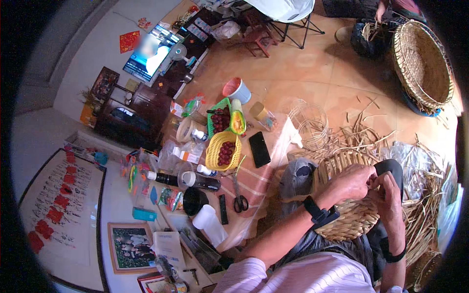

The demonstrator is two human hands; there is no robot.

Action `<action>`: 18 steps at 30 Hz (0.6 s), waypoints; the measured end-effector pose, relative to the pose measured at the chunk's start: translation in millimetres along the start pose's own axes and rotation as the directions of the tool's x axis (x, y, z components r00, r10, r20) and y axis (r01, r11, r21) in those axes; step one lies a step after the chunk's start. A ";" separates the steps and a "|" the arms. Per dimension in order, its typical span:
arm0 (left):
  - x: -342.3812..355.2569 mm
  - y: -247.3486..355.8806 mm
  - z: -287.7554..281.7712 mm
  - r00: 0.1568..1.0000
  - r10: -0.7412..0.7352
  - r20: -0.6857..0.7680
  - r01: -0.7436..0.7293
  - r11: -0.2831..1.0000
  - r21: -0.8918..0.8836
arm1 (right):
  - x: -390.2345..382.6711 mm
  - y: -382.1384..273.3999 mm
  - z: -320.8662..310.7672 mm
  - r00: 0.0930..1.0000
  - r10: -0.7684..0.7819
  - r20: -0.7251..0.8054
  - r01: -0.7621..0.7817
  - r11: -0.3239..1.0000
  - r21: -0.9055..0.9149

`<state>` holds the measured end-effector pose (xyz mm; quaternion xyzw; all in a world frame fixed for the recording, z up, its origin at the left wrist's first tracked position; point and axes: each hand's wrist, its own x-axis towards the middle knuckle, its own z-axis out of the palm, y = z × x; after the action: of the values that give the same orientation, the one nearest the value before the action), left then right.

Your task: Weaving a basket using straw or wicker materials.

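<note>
A half-woven basket of flat dried strands (349, 219) rests on my lap, tilted, with loose strands around it. Both of my hands are at its upper right part. My left hand (359, 181) has its fingers closed together, wrist bent over the weave, a black band on that wrist. Just to the right, my right hand (386, 193) is closed too, its fingertips meeting those of the left. What they pinch is too small and hidden to make out. Loose dried strands (415, 224) lie in a heap to my right.
At left, a cluttered table holds scissors (239, 198), a phone (260, 150) and fruit baskets (221, 145). A wire frame (312, 115) stands on the floor ahead. Top right are a large woven basket (421, 63) and another person's hand (380, 12). A folding chair (283, 12) stands behind.
</note>
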<state>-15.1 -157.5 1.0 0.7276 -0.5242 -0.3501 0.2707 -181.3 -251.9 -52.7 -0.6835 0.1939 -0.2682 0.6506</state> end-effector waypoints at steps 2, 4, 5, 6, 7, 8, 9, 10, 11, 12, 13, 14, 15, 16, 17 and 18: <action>3.3 -2.3 -2.8 0.996 0.022 0.083 -0.028 0.997 0.068 | 1.7 -1.3 -5.1 0.997 -0.057 0.046 0.061 0.994 -0.086; 2.2 -3.2 0.1 0.997 -0.041 0.063 0.039 0.999 0.035 | 0.3 -4.8 -8.3 0.971 -0.196 0.136 0.224 0.942 -0.249; 1.4 -2.9 3.7 0.999 -0.044 0.015 0.043 0.999 0.027 | -0.6 -7.1 -10.0 0.971 -0.197 0.133 0.223 0.951 -0.216; -1.0 -4.6 5.3 0.999 0.010 -0.033 -0.011 1.000 -0.029 | -0.8 -9.7 -12.9 0.981 -0.128 0.148 0.165 0.948 -0.271; -0.8 -5.8 7.2 0.998 0.021 -0.054 -0.023 0.999 -0.036 | -0.3 -11.6 -14.6 0.984 -0.066 0.165 0.119 0.933 -0.340; -0.3 -6.9 9.3 0.999 -0.012 -0.041 0.012 1.000 -0.005 | 2.0 -12.4 -15.2 0.978 -0.100 0.185 0.159 0.928 -0.338; -0.1 -8.2 10.4 0.999 -0.027 -0.041 0.028 0.999 0.027 | 4.3 -13.3 -16.1 0.968 -0.140 0.210 0.207 0.914 -0.348; 0.2 -9.3 11.5 0.999 -0.045 -0.030 0.046 0.999 0.026 | 4.4 -14.3 -16.1 0.973 -0.113 0.203 0.181 0.915 -0.360; 0.0 -10.2 12.0 0.999 -0.016 -0.048 0.017 0.999 0.033 | 4.4 -15.2 -15.9 0.977 -0.087 0.196 0.156 0.915 -0.373; 0.0 -10.6 12.7 0.997 0.020 -0.078 -0.017 0.999 0.042 | 4.3 -15.9 -15.7 0.976 -0.088 0.198 0.158 0.914 -0.373; 0.2 -10.9 12.8 0.998 0.015 -0.065 -0.012 0.999 0.040 | 3.8 -16.4 -15.3 0.985 0.005 0.172 0.058 0.932 -0.357; -0.3 -10.7 13.3 0.998 -0.026 -0.061 0.027 0.999 0.017 | 2.9 -16.9 -15.4 0.981 0.133 0.140 -0.067 0.915 -0.397; -0.2 -10.3 13.5 0.997 -0.047 -0.060 0.047 0.999 0.003 | 2.2 -17.0 -15.7 0.984 0.100 0.146 -0.045 0.940 -0.339; -1.0 -9.7 14.0 0.996 -0.068 -0.058 0.068 0.998 -0.010 | 1.4 -16.9 -16.6 0.979 0.138 0.147 -0.083 0.941 -0.328; -1.7 -9.0 14.4 0.995 -0.051 -0.080 0.053 0.998 0.027 | 1.1 -16.2 -17.9 0.977 0.147 0.154 -0.087 0.937 -0.340; -2.4 -8.2 15.0 0.994 -0.006 -0.113 0.016 0.997 0.082 | 2.3 -14.6 -19.4 0.973 0.177 0.148 -0.123 0.941 -0.316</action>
<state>-22.8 -153.1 -13.8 0.7596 -0.5180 -0.2880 0.2677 -192.8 -267.4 -37.7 -0.7796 0.2270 -0.1235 0.5704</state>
